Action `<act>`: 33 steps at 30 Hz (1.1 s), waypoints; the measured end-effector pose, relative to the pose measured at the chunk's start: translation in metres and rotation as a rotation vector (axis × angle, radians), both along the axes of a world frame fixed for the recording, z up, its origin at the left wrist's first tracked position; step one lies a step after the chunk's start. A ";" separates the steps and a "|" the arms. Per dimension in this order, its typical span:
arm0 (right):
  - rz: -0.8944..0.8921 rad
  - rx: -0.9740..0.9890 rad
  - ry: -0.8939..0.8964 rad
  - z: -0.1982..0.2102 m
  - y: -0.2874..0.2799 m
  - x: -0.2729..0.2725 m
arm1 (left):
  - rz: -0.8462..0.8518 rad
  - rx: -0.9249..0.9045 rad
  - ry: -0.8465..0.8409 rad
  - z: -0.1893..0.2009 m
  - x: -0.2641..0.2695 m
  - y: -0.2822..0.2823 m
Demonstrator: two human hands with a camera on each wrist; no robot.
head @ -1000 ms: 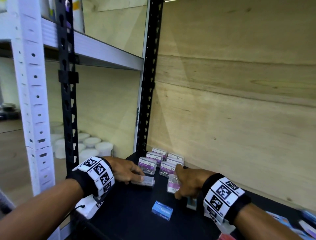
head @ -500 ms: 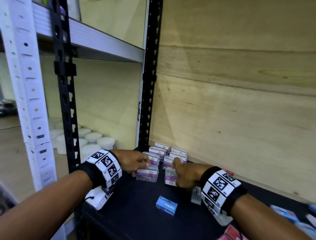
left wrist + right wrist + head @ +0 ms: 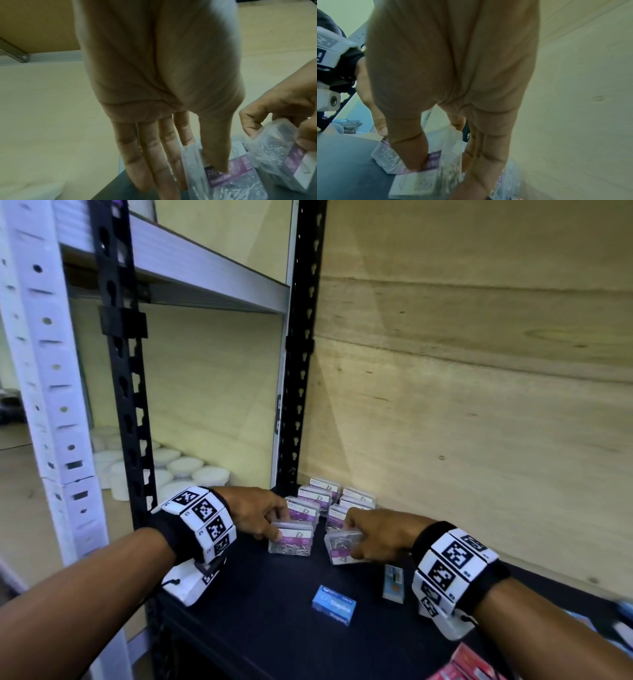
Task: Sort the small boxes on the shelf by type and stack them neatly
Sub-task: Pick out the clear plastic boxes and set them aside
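Centrally, on the black shelf, two clear paper-clip boxes with purple labels were being handled in front of a group of like boxes standing in rows at the back corner, against the plywood wall. The left hand held the left paper-clip box: in the left wrist view the thumb lay on its purple label while the straight fingers ran down its far side, so the box was pinched between thumb and fingers and rested on the shelf. The right hand grasped the right paper-clip box, thumb and curled fingers closed on its sides; this box sat tilted, its label end lower and toward the viewer. The two held boxes lay near each other but apart. Nearer the front edge a blue staples box lay flat by itself, and a pale blue packet lay just beside the right wrist. Red packaging showed at the lower right edge, too blurred to identify. White round lids stood on the neighbouring shelf unit to the left, beyond the black upright
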State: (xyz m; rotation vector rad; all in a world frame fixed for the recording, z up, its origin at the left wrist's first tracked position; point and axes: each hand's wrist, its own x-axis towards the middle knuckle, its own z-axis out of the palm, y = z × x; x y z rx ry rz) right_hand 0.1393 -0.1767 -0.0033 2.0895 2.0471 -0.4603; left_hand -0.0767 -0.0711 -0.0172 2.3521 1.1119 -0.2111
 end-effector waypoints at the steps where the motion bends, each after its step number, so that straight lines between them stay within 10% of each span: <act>1: 0.017 0.021 -0.016 0.002 0.000 0.000 | 0.005 0.004 0.002 0.001 -0.001 0.001; 33: 0.085 0.126 -0.030 0.006 0.022 -0.024 | 0.035 0.240 0.179 -0.008 -0.007 0.009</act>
